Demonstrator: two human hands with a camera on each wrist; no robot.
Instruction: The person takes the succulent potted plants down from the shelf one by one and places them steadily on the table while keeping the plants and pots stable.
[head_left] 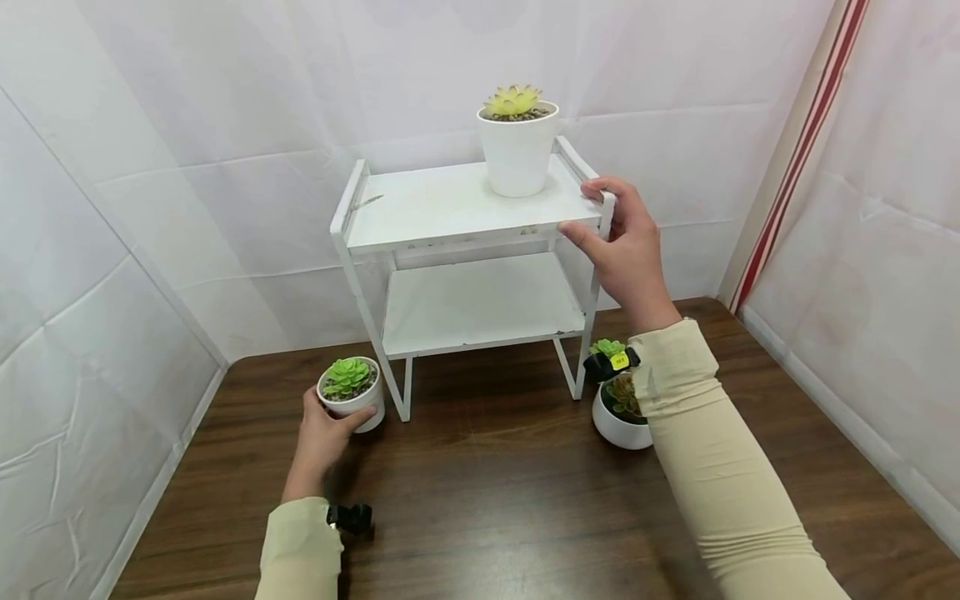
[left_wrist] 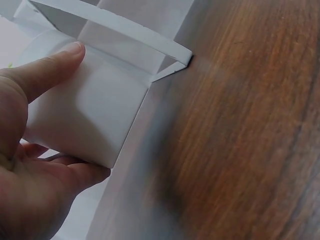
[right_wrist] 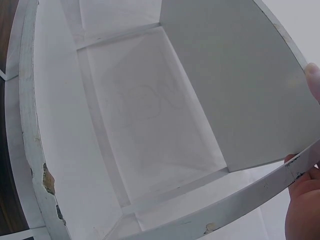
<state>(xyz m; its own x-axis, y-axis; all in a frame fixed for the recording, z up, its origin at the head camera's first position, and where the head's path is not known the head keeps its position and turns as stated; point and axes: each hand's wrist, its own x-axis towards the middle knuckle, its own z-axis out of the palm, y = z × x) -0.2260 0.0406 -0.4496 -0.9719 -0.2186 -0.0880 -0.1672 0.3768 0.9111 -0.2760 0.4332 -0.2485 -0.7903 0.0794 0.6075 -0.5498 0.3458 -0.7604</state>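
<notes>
My left hand point(head_left: 322, 437) grips a small white pot point(left_wrist: 95, 100) holding a green succulent point(head_left: 348, 377), thumb on the near side and fingers round the far side. This pot is close to the tabletop, beside the left front leg of a white two-tier shelf point(head_left: 427, 197). With my right hand point(head_left: 633, 250) I hold the shelf's upper right front corner, thumb at the front edge and fingers over the side rail. On the top board, toward the right, a larger white pot point(head_left: 519, 158) with a yellow-green succulent point(head_left: 513, 101) stands upright.
Beside the shelf's right leg sits a low white pot point(head_left: 621, 431) with a reddish-green plant point(head_left: 624, 395), partly hidden by my right sleeve. Another green plant point(head_left: 606, 349) shows just behind it. White sheeting point(head_left: 247, 167) hangs behind the brown wooden table point(head_left: 480, 500) and along both sides.
</notes>
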